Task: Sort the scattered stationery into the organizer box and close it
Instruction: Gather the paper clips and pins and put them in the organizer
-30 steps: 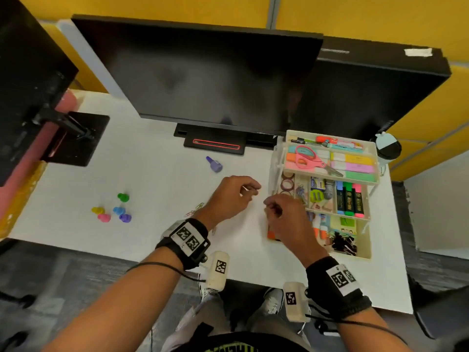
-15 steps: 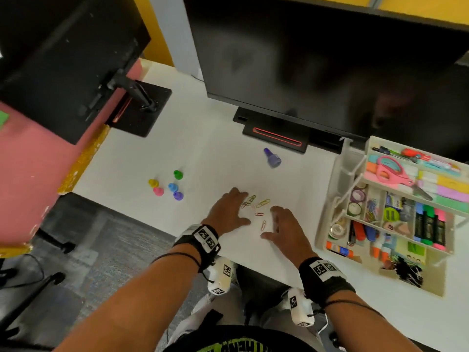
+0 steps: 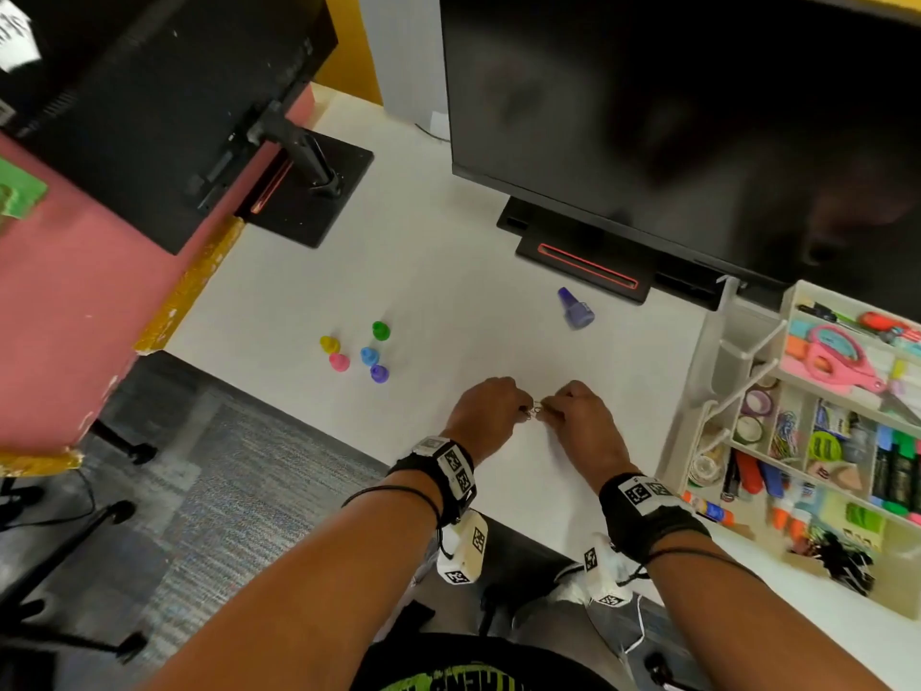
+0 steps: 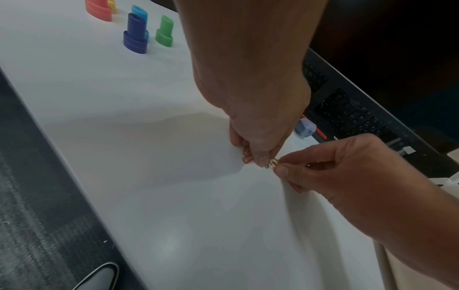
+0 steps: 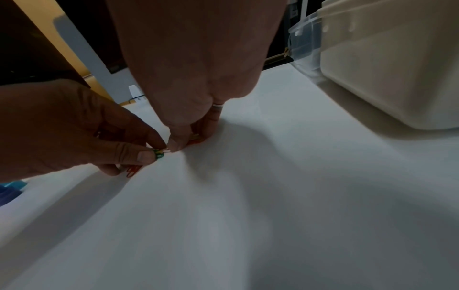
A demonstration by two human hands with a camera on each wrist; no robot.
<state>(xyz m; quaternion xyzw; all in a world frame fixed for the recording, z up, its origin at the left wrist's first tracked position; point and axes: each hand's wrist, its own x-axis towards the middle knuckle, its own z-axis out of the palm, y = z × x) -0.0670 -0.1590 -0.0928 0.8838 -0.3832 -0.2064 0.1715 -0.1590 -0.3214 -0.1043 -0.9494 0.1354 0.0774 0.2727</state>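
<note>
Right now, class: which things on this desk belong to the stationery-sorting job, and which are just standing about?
Part of the job:
paper clips, pinched between the left hand and right hand
coloured caps
purple cap
organizer box, open

Just there:
monitor
second monitor

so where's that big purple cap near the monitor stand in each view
Head: the purple cap lies on the desk, centre-right, just before the monitor base.
Left wrist: the cap peeks out pale and blurred behind the left hand, right of centre.
Right wrist: not in it.
Shared landmark: the paper clips pinched between both hands.
</note>
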